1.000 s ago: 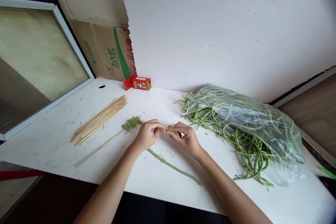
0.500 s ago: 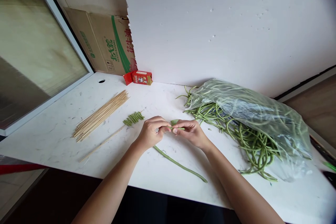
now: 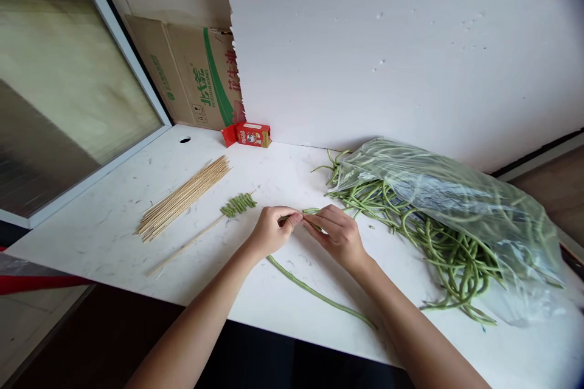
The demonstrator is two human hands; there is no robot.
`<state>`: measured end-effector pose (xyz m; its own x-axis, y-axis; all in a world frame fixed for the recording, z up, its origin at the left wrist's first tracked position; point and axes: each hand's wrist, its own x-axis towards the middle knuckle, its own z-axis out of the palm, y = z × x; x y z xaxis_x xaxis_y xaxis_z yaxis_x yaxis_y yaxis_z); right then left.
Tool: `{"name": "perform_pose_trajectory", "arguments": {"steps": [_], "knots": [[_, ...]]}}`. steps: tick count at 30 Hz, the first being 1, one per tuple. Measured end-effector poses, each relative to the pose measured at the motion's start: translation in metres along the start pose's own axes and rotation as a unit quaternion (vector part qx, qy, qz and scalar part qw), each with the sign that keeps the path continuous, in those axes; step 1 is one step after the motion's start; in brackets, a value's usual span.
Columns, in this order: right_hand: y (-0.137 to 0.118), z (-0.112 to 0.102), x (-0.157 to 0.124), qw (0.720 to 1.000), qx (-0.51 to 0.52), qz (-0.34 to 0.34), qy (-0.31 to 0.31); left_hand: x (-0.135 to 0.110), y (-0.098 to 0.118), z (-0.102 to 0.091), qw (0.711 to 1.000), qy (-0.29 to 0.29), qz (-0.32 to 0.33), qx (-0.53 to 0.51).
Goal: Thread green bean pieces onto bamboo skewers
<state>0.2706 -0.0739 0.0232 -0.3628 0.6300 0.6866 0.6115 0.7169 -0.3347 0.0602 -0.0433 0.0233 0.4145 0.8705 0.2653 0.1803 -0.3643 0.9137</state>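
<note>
My left hand (image 3: pixel 272 230) is closed in a pinch on a long green bean (image 3: pixel 314 295), whose tail runs out below the hand across the table to the lower right. Fingertips of my right hand (image 3: pixel 336 232) meet those of the left, closed on the bean's end, which the fingers mostly hide. Some green bean pieces (image 3: pixel 310 211) lie just behind the right hand, partly covered by it. Left of my hands rests a wooden skewer (image 3: pixel 187 245) with several short bean pieces (image 3: pixel 238 205) threaded near its far end.
A bundle of bare skewers (image 3: pixel 185 197) lies on the white table (image 3: pixel 205 285) at left. At right, a clear plastic bag (image 3: pixel 438 176) covers part of a heap of long beans (image 3: pixel 456 261). A red box (image 3: pixel 253 134) stands at the back, before a cardboard carton (image 3: pixel 196 85).
My right hand has turned more palm-down, its fingers closing over the bean's end near my left fingertips. The whole view has shifted slightly, so objects appear a little further right.
</note>
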Motion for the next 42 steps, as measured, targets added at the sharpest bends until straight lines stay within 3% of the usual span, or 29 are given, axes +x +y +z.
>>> {"name": "perform_pose_trajectory", "arguments": {"steps": [6, 10, 15, 18, 24, 31, 35, 38, 42], "knots": [[-0.006, 0.005, -0.001, 0.995, -0.069, -0.051, 0.059, -0.001, 0.002, 0.01, 0.996, 0.035, -0.039, -0.067], [-0.011, 0.005, 0.003, 0.995, 0.05, 0.056, 0.071, -0.001, 0.002, 0.009, 0.996, 0.036, -0.03, -0.075], [-0.014, -0.003, 0.007, 0.94, 0.258, 0.223, 0.011, -0.001, 0.003, -0.002, 0.999, -0.003, 0.032, -0.029], [-0.014, -0.008, 0.009, 0.907, 0.327, 0.261, -0.038, -0.001, 0.004, -0.009, 0.997, -0.024, 0.067, 0.004], [-0.004, -0.007, 0.005, 0.851, 0.409, 0.321, -0.075, -0.001, 0.002, -0.011, 0.991, -0.039, 0.119, 0.041], [-0.001, -0.004, 0.0, 0.808, 0.473, 0.334, -0.108, -0.001, 0.001, -0.007, 0.994, -0.061, 0.086, 0.009], [-0.003, -0.008, 0.001, 0.792, 0.487, 0.364, -0.054, -0.001, 0.001, -0.008, 0.998, -0.058, 0.029, -0.017], [0.003, -0.011, 0.003, 0.805, 0.463, 0.372, -0.011, 0.0, -0.002, -0.011, 0.999, -0.031, 0.005, -0.017], [0.017, -0.01, 0.004, 0.9, 0.309, 0.307, 0.008, 0.003, -0.011, -0.012, 1.0, -0.009, -0.01, -0.024]]}}
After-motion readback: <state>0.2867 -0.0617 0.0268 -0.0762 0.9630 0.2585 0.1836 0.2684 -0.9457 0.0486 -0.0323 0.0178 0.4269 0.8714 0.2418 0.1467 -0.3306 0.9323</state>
